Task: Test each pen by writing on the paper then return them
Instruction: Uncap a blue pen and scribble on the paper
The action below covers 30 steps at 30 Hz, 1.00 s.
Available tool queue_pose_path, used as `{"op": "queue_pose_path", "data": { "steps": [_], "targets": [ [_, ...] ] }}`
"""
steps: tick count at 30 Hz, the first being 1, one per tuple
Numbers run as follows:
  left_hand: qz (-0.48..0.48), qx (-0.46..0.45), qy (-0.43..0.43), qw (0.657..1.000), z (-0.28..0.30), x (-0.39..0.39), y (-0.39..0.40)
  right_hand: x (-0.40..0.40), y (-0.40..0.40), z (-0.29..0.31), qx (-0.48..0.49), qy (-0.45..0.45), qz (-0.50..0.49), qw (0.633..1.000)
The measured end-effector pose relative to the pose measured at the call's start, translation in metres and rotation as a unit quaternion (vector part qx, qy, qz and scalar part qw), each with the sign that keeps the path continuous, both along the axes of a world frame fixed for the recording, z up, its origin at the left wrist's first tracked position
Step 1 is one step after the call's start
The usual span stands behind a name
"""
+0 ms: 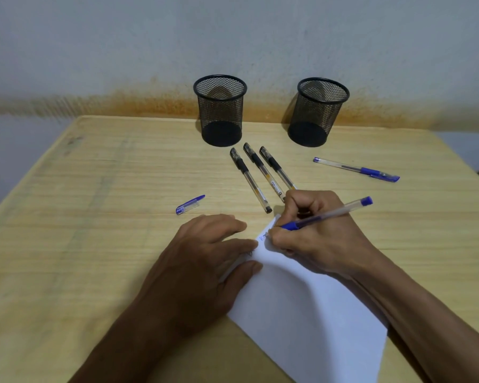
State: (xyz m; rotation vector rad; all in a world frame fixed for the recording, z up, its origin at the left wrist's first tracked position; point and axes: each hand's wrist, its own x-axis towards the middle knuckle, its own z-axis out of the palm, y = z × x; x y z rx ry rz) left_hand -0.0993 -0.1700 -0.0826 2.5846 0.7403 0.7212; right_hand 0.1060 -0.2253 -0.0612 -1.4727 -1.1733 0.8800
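Note:
A white sheet of paper [310, 313] lies on the wooden table [108, 189], with small blue marks near its top corner. My right hand [315, 233] grips an uncapped blue pen [335, 214] with its tip on that corner. My left hand [205, 258] lies flat on the paper's left edge, fingers spread, holding nothing. The pen's blue cap [190, 205] rests on the table to the left. Three black pens [250, 179] lie side by side behind my hands. Another capped blue pen [357, 169] lies at the right.
Two empty black mesh pen cups stand at the back of the table against the wall, the left cup [220, 110] and the right cup [317, 111]. The table's right edge is close to the capped blue pen.

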Motion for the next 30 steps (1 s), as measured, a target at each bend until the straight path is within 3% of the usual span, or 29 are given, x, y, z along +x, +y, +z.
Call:
{"op": "queue_pose_path", "data": {
  "steps": [11,25,30],
  "targets": [
    [0.004,-0.008,0.004,1.0,0.0005,-0.0006,-0.0009,-0.0008,-0.0006,0.002,0.0,0.003,-0.003,1.0],
    [0.009,-0.014,-0.003,1.0,-0.0005,0.0011,-0.0041,-0.0031,-0.0012,0.0029,0.015,-0.084,-0.044,0.995],
    [0.007,0.021,0.014,1.0,0.003,0.0008,-0.0038,0.0045,-0.0004,0.0036,-0.026,0.052,-0.039,0.998]
  ]
}}
